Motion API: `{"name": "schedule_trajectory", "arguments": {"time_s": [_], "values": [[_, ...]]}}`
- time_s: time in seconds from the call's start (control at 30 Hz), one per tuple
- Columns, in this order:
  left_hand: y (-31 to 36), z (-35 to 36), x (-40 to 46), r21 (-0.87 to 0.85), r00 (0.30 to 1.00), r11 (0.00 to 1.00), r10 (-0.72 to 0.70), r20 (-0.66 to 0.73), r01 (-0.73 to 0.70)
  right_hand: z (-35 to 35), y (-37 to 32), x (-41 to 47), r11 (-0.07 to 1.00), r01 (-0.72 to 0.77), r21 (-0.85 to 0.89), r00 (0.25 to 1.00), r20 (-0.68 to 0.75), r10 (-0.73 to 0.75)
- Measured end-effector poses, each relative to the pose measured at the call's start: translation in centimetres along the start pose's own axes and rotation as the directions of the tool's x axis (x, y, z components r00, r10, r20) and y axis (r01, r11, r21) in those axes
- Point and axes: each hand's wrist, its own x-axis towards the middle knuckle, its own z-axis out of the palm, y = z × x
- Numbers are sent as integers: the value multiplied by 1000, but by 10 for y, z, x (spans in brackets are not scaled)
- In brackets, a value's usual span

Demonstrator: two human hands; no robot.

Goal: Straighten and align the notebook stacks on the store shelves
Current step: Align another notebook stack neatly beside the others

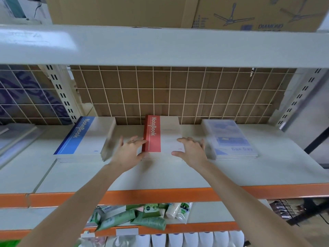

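Flanking the red notebook stack, mid-shelf against the wire grid, both hands work it: left hand fingers spread along its left edge, right hand flat at its right side, neither gripping. Left of it, the blue stack looks skewed; right, the pale stack seems roughly square.
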Motion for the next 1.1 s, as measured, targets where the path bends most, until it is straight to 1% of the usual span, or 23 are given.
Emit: {"name": "schedule_trajectory", "arguments": {"time_s": [0.23,0.3,0.37,0.43,0.5,0.63,0.73,0.87,0.97,1.1], "values": [[0,2,0,-86,999,996,-20,-32,17,-2,0,-3,1000,10,19,1000,15,-10],[2,3,-3,-58,999,998,-13,-29,12,-5,1,-5,999,7,45,999,41,-9],[5,5,-7,21,1000,1000,-13,-28,14,-8,3,-7,997,5,72,997,83,-11],[7,7,-14,65,997,996,-62,-56,66,-10,3,-10,998,12,69,997,76,-18],[6,8,-22,64,988,991,-114,-103,121,-12,1,-13,998,48,37,998,35,-49],[-1,8,-49,72,972,979,-181,-148,193,-10,-20,-22,982,190,-10,982,16,-189],[-11,6,-79,123,949,948,-276,-150,295,1,-49,-30,950,312,-9,949,37,-312],[-33,4,-136,98,892,896,-411,-186,434,26,-102,-43,882,471,-31,879,100,-466],[-59,-5,-179,82,853,857,-488,-185,508,45,-149,-56,826,563,-16,818,154,-554],[-104,-20,-230,55,786,803,-563,-253,593,71,-215,-68,755,655,-24,743,201,-638]]}}
